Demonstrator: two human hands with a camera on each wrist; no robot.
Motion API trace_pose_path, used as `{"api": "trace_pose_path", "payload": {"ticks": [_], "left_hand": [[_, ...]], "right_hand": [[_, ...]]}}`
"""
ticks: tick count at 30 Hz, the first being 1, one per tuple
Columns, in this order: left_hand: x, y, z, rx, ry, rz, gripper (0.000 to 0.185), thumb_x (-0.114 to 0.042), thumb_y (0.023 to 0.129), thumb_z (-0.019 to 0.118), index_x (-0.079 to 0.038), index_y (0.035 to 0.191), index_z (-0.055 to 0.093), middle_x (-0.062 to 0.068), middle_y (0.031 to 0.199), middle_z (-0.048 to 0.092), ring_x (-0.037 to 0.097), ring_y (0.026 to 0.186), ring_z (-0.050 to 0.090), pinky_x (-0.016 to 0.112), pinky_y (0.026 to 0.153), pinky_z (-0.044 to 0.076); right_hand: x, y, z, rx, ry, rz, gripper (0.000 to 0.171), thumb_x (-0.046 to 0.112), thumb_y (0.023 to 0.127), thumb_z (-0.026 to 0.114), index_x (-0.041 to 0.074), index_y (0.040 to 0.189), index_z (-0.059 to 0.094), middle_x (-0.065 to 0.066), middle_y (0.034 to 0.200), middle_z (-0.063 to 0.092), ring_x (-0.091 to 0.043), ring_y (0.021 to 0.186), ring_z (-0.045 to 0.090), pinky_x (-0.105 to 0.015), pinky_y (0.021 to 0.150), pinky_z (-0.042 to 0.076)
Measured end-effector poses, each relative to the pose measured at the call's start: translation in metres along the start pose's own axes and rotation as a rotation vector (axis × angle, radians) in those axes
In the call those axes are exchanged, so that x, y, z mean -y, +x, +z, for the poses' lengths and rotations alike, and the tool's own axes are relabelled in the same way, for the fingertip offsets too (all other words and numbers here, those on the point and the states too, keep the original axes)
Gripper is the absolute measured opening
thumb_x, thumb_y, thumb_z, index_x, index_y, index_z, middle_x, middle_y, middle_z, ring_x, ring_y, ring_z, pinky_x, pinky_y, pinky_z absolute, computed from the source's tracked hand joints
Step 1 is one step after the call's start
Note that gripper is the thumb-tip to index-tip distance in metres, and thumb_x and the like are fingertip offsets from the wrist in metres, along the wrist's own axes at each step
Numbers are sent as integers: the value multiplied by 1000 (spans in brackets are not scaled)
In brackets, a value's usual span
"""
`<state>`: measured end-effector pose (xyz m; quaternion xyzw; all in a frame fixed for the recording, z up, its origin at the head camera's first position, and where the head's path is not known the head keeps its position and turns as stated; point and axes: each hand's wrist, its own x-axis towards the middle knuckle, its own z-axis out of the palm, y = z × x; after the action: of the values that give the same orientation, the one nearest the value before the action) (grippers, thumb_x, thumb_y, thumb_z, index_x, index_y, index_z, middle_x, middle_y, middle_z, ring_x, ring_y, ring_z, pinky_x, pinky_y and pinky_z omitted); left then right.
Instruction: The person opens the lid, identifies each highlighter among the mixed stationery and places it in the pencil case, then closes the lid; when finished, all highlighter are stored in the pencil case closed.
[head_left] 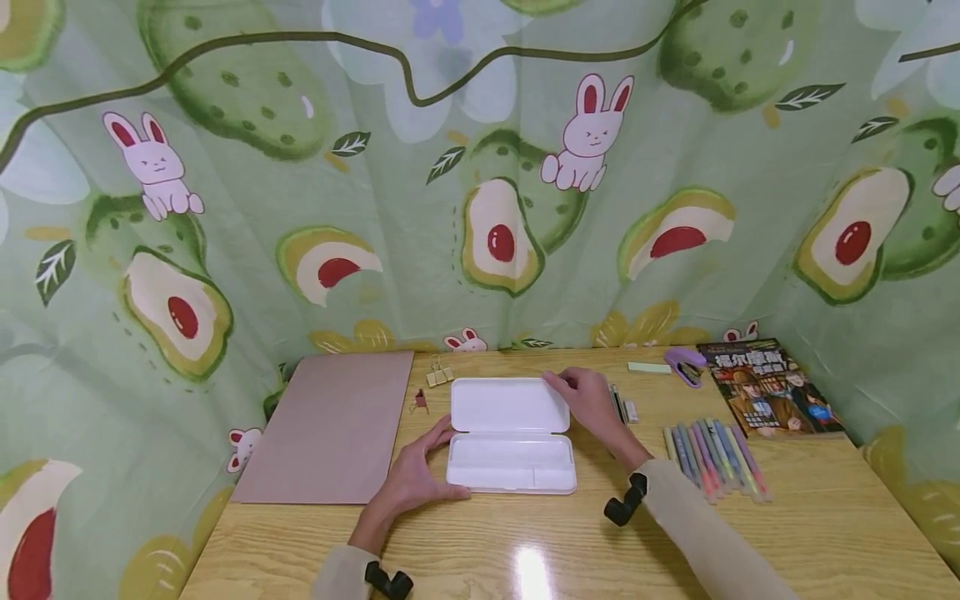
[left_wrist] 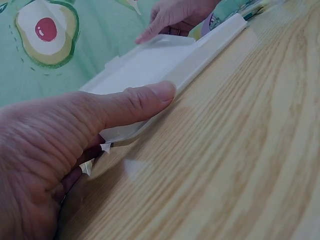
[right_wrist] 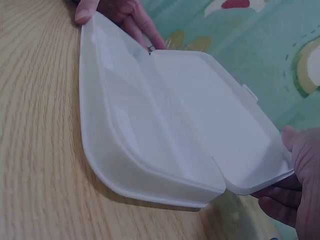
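A white plastic pencil case (head_left: 510, 433) lies open in the middle of the wooden table (head_left: 825, 533), lid folded back flat, tray empty. My left hand (head_left: 420, 471) grips its left end, thumb (left_wrist: 150, 97) against the tray's front wall (left_wrist: 200, 55) and fingers behind. My right hand (head_left: 588, 400) holds the lid's far right corner. In the right wrist view the open case (right_wrist: 165, 130) fills the frame, my right hand's fingers (right_wrist: 300, 180) are curled under the lid's edge, and the left hand (right_wrist: 120, 12) shows at the far end.
A pink-brown board (head_left: 330, 425) lies left of the case, with binder clips (head_left: 438, 372) near it. To the right are a few pens (head_left: 621, 407), a row of several coloured pens (head_left: 712, 454), a purple stapler (head_left: 685, 364) and a book (head_left: 772, 387). A printed curtain (head_left: 480, 167) closes the back.
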<state>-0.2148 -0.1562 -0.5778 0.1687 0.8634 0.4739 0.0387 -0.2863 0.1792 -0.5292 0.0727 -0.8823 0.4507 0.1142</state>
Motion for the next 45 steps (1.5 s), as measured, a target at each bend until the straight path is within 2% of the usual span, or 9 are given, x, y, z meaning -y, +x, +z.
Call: {"api": "trace_pose_path", "payload": {"ticks": [4, 7, 12, 19, 24, 29, 35, 39, 45], "left_hand": [[0, 0, 1, 6, 8, 8, 128, -42, 60, 103, -16, 165, 34, -9, 143, 65, 25, 153, 36, 61, 124, 24], [0, 1, 3, 13, 20, 9, 129, -43, 61, 103, -16, 166, 32, -9, 144, 65, 25, 154, 36, 60, 124, 25], [-1, 0, 4, 22, 26, 5, 130, -45, 62, 102, -17, 167, 29, -10, 145, 64, 26, 154, 34, 60, 123, 26], [-1, -2, 1, 9, 59, 15, 135, -54, 61, 99, -19, 168, 24, -10, 149, 59, 33, 151, 38, 64, 120, 30], [-4, -8, 6, -55, 70, 3, 125, -57, 72, 92, -20, 169, 23, 3, 168, 37, 36, 156, 28, 66, 120, 28], [-9, -11, 15, -118, 200, 115, 113, -60, 87, 78, -17, 170, 14, 7, 176, 13, 33, 160, 16, 66, 121, 26], [-8, -8, 18, -131, 379, 276, 103, -56, 96, 70, -13, 169, 12, 2, 176, 13, 31, 160, 19, 57, 124, 26], [-5, -5, 18, -121, 442, 302, 98, -56, 99, 65, -11, 169, 13, 3, 175, 14, 31, 159, 22, 57, 123, 29], [-3, -3, 17, -95, 452, 274, 99, -61, 98, 62, -12, 169, 14, 2, 176, 14, 27, 160, 20, 59, 122, 30]], "right_hand": [[-5, 2, 4, 2, -27, 21, 37, 34, 104, 68, -1, 101, 78, -10, 83, 72, -21, 73, 61, -32, 63, 51], [-7, -2, 5, -18, -29, 4, 42, 34, 106, 64, -5, 122, 71, -17, 105, 74, -26, 90, 68, -41, 77, 58], [3, -29, 0, -131, 18, -70, 47, 27, 107, 62, -6, 140, 56, -28, 128, 64, -38, 110, 65, -53, 93, 55], [12, -78, 4, -177, -31, -95, 32, 14, 99, 73, -6, 122, 63, -19, 109, 68, -30, 95, 68, -47, 83, 56], [0, -94, 15, -168, -130, -126, 23, 1, 89, 80, -3, 108, 66, -13, 100, 68, -23, 88, 69, -40, 77, 59], [-4, -100, 16, -167, -146, -168, 20, -3, 87, 81, -2, 104, 71, -11, 99, 69, -21, 87, 67, -37, 74, 58], [-7, -100, 15, -149, -138, -193, 16, 0, 91, 79, -1, 106, 73, -11, 102, 70, -19, 89, 67, -36, 75, 59], [-10, -99, 14, -145, -121, -202, 18, 1, 89, 81, -2, 106, 75, -11, 102, 71, -20, 89, 68, -35, 74, 59], [-14, -97, 13, -127, -90, -203, 20, 3, 89, 82, -2, 107, 76, -12, 105, 72, -21, 91, 69, -35, 76, 60]]}}
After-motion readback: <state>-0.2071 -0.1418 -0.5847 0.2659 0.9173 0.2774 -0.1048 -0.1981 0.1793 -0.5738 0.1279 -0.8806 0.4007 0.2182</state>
